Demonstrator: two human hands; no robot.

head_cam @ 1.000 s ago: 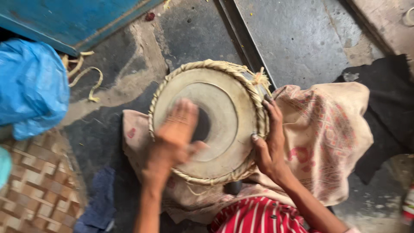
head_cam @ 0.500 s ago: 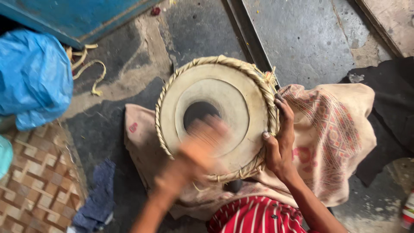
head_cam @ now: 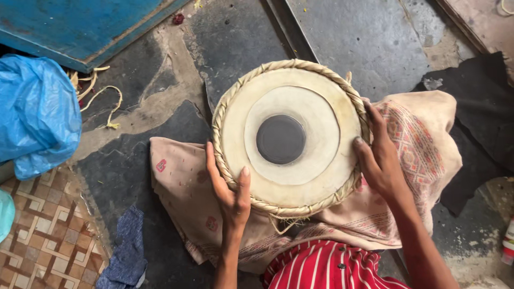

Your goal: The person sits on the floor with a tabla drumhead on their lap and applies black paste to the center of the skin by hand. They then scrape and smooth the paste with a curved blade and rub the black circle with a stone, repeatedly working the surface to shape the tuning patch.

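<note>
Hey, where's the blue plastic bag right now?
In the head view the blue plastic bag lies at the far left edge, on the floor below the blue board, well left of the drum held between both hands.

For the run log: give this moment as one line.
left hand: grips drum rim | right hand: grips rim opposite | drum: upright on cloth | floor: stone

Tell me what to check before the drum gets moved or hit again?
1. Left hand on the drum rim: ok, thumb on the skin, fingers down the side.
2. Right hand on the far rim: ok.
3. Black spot uncovered: ok.
4. Braided rope ring whole all round: cannot tell, hands hide parts.
5. Patterned cloth lying under the drum: ok.
6. Drum sitting level: cannot tell.
</note>
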